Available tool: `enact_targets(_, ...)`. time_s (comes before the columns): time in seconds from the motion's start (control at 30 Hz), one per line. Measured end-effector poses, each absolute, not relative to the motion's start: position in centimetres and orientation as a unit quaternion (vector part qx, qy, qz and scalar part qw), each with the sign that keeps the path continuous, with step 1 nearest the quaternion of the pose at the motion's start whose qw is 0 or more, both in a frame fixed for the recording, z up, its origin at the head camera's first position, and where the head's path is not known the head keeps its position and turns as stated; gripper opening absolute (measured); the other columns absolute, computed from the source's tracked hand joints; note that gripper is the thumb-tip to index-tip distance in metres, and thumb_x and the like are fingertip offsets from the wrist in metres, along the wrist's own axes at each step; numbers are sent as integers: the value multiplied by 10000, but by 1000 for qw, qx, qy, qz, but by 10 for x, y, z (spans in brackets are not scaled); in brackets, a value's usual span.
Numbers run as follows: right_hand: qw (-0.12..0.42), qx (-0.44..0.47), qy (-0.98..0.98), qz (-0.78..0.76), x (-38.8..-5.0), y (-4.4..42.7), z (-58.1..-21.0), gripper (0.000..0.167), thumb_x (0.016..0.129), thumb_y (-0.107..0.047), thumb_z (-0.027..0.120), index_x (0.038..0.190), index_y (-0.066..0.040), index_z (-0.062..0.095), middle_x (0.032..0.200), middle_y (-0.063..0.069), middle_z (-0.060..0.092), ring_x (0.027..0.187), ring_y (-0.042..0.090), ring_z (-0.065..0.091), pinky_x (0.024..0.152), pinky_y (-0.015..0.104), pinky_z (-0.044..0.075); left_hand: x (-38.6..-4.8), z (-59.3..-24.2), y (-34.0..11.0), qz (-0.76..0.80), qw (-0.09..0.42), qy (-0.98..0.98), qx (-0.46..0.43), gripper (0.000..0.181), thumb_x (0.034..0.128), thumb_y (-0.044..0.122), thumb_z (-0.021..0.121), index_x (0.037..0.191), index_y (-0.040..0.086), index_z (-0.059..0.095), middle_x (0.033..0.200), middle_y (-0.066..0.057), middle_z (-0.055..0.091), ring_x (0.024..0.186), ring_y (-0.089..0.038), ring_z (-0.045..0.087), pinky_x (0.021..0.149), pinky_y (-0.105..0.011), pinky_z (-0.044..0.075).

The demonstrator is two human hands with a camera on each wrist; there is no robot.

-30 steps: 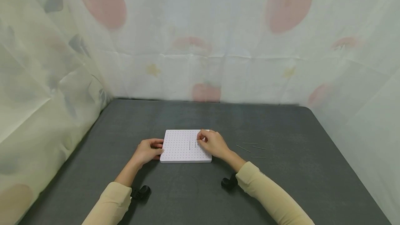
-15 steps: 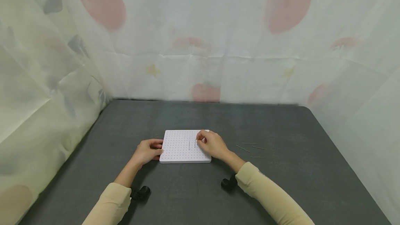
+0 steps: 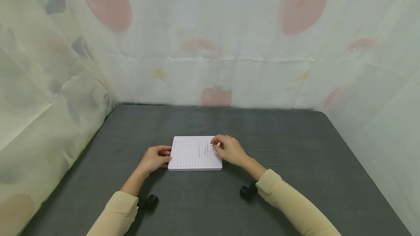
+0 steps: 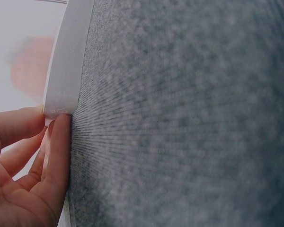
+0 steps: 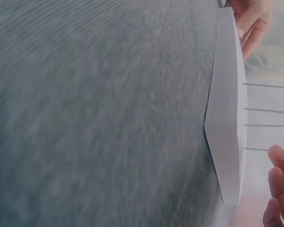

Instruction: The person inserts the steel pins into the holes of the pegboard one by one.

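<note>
A white pegboard (image 3: 187, 156) with rows of small holes lies flat on the dark table. My left hand (image 3: 155, 160) grips its left edge; in the left wrist view my thumb is at its top edge and a finger (image 4: 59, 151) is against its lower side. Several thin metal pins (image 3: 198, 152) stand in the board, one of them slightly tilted. At the rightmost pin (image 5: 255, 149), over the board's right part, my right hand (image 3: 229, 150) pinches with thumb and forefinger. My thumb is out of sight in the right wrist view.
Several loose thin metal pins (image 3: 262, 150) lie on the grey table (image 3: 295, 192) right of the board. Another short piece of pin (image 3: 240, 169) shows beside my right forearm. A printed curtain (image 3: 256, 83) hangs behind the table and along both sides.
My right hand has let go of the third standing pin and moved slightly right to another pin. A loose pin near my right forearm has come into sight. My left hand stays on the pegboard.
</note>
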State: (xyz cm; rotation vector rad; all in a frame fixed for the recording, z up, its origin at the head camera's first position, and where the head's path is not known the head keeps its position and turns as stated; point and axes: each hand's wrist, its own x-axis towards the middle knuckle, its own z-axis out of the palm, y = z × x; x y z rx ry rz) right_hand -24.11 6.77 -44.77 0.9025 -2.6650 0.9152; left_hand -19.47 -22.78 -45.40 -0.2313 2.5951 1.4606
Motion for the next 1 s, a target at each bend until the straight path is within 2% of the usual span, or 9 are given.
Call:
enact_targets(0.33,80,316,-891,316,-235,91,-439,105,921,-94,658,1019,-86,695,953,18,719,819,132,642,722,238,534,-195,-453,-228,486,78,867,-76,474,888,17,661,1349,-31,563,1134,-211,637,856,-164,674,718,-345,631)
enact_targets(0.57,83,322,-892,305,-231,104,-439,81,911,-118,681,991,-126,685,941,-1,713,827,124,643,725,236,529,-195,-453,-229,486,78,867,-76,476,885,13,662,1348,-35,561,1134,-213,634,855,-164,675,719,-349,632)
enact_targets(1.0,54,325,-899,287,-219,130,-450,102,897,-130,703,994,-115,675,933,-16,682,835,110,612,736,237,522,-196,-454,-231,486,80,867,-77,482,879,4,670,1347,-36,561,1135,-213,643,828,-150,677,709,-342,632)
